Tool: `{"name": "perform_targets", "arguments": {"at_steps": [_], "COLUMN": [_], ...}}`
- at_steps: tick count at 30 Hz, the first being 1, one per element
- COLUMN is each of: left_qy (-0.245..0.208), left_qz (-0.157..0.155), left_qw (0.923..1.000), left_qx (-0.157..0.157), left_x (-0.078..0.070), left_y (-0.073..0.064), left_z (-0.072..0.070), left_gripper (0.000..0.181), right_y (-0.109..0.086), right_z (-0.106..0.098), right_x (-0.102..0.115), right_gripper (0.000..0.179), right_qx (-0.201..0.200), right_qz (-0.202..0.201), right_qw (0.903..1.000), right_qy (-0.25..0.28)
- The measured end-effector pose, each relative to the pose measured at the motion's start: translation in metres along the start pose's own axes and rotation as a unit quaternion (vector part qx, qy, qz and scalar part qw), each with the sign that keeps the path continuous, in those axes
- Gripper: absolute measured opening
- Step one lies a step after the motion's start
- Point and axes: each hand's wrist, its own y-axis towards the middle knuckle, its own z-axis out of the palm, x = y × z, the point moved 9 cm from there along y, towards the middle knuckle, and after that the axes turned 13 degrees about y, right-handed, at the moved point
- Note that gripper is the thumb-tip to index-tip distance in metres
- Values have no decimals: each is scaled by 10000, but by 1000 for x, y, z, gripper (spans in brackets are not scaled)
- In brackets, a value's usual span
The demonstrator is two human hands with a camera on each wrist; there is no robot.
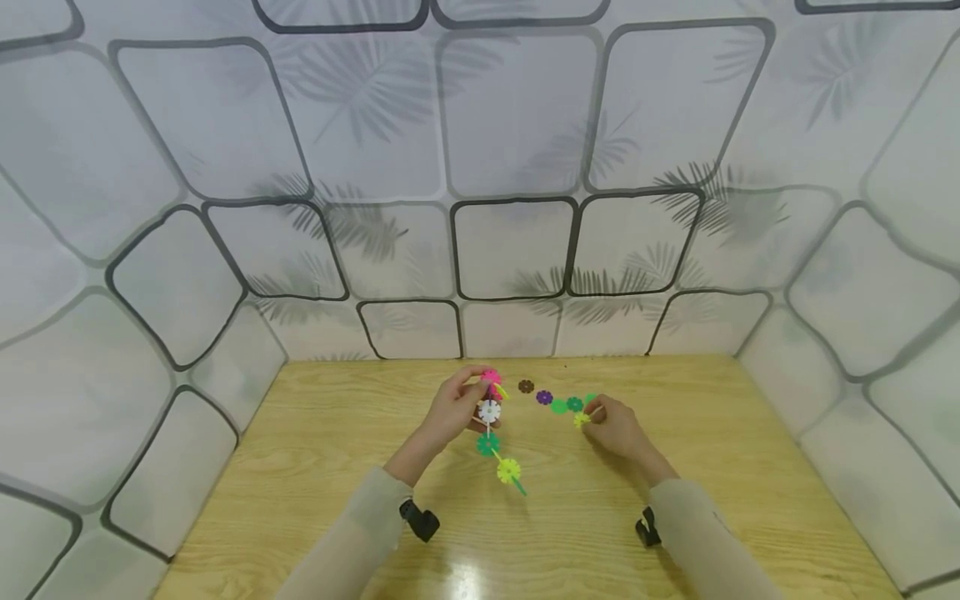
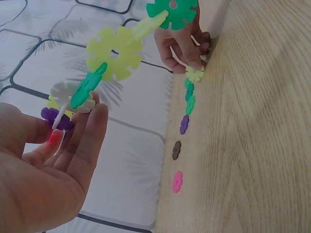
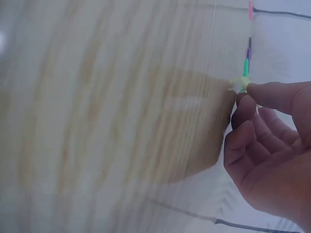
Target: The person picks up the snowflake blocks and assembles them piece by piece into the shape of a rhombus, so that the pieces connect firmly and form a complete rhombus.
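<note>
In the head view my left hand (image 1: 448, 408) holds a chain of slotted plastic snowflake discs up off the table. A white disc (image 1: 489, 411), a green disc (image 1: 487, 444) and a yellow disc (image 1: 508, 471) hang down from a pink disc (image 1: 491, 377) at the top. The left wrist view also shows a purple disc (image 2: 57, 119) near my left thumb. To the right, my right hand (image 1: 617, 427) pinches a loose yellow disc (image 1: 581, 420) between thumb and finger, low at the tabletop.
A row of loose discs lies on the wooden table (image 1: 360, 500): brown (image 1: 526, 387), purple (image 1: 544, 397), light green (image 1: 559, 407) and teal (image 1: 574, 404), plus a pink disc (image 2: 178, 182) in the left wrist view. A patterned cloth wall (image 1: 510, 250) rises behind.
</note>
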Motion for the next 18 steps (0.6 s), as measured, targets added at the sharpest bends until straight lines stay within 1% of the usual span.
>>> {"name": "perform_targets", "arguments": {"at_steps": [2,5,8,13,18], "left_qy": [47,79,90,76,116], "left_qz": [26,36,61,38,6], "left_qw": [10000,10000,9999,10000,9999], "left_qx": [-20,-12,-4,-6,-26], "left_x": [1,2,2,1,2], "left_y": [1,1,1,1,1], "left_z": [-1,-1,-2,-2,-3], "left_gripper": [38,38,38,38,38], "right_y": [0,1,1,-3,-6], "right_z": [2,7,11,17,21], "right_x": [5,9,18,40,54], "right_gripper": [21,18,19,25,24], "right_qx": [50,93,222,419,486], "right_qz": [-98,-127,-198,-438,-438], "right_qw": [9999,9995,9982,9944,9917], "right_qy": [88,258,513,871,1106]}}
